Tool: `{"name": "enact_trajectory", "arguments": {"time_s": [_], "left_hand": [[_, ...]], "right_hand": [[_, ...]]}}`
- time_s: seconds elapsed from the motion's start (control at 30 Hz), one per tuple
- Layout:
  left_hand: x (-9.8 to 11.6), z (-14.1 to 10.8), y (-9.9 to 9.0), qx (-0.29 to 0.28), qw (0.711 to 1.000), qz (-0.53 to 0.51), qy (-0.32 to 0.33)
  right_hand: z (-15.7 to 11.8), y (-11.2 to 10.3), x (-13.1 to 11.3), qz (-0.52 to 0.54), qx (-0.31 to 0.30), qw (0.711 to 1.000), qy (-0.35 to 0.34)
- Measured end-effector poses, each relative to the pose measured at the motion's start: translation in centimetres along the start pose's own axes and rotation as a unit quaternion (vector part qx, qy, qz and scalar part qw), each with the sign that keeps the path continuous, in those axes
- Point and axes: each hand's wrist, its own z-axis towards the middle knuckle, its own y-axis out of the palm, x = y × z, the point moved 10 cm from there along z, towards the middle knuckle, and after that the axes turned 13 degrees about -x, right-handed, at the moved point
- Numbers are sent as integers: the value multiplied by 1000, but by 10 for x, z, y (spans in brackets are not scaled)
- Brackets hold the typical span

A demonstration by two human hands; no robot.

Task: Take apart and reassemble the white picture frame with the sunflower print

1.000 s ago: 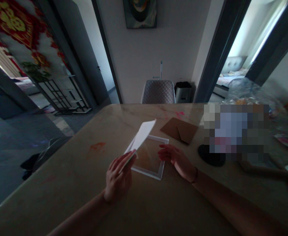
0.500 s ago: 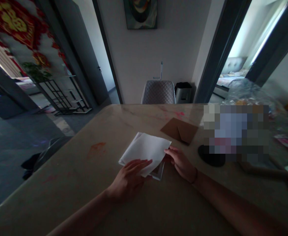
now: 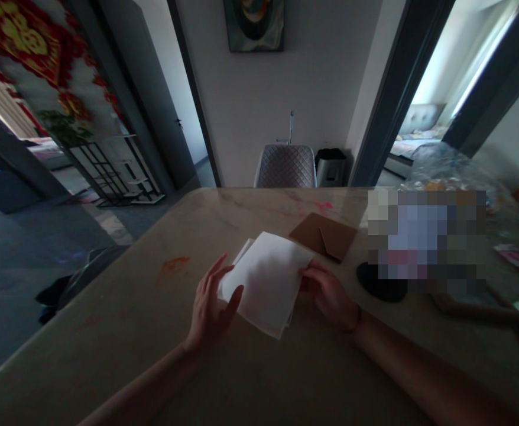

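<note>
A folded white sheet of paper point(image 3: 266, 284) lies tilted across the marble tabletop point(image 3: 109, 337). My right hand point(image 3: 328, 294) grips its right edge between fingers and thumb. My left hand point(image 3: 210, 302) is at its left edge, fingers spread, with the thumb resting against the paper. The sheet hides the transparent white-bordered panel seen earlier, and only thin pale edges show beneath it. I cannot tell whether those edges belong to the panel or to more paper.
A brown paper envelope point(image 3: 324, 236) lies just beyond the sheet. A round black object point(image 3: 380, 281) sits to the right, near a pixelated patch point(image 3: 425, 239) and transparent plastic point(image 3: 450, 168). The table's near-left edge drops to the floor.
The sheet has come down from my left hand's raised grip to cover the panel and has turned slightly. My left hand has moved from its top to its left edge, and my right hand now grips it.
</note>
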Motion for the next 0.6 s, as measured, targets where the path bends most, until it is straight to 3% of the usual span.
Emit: {"name": "enact_trajectory", "arguments": {"time_s": [0.07,0.17,0.37,0.6], "left_hand": [[-23,4,14,-51,994,-52,-77],[-41,4,28,-92,980,-108,-140],[-48,0,15,-24,973,-139,-182],[-49,-9,1,75,939,-277,-187]], "right_hand": [[-1,5,-5,5,-14,1000,-5],[-2,8,-9,11,-26,1000,-10],[-2,-2,-16,5,13,999,-29],[-1,-8,-18,-68,73,994,-34]]}}
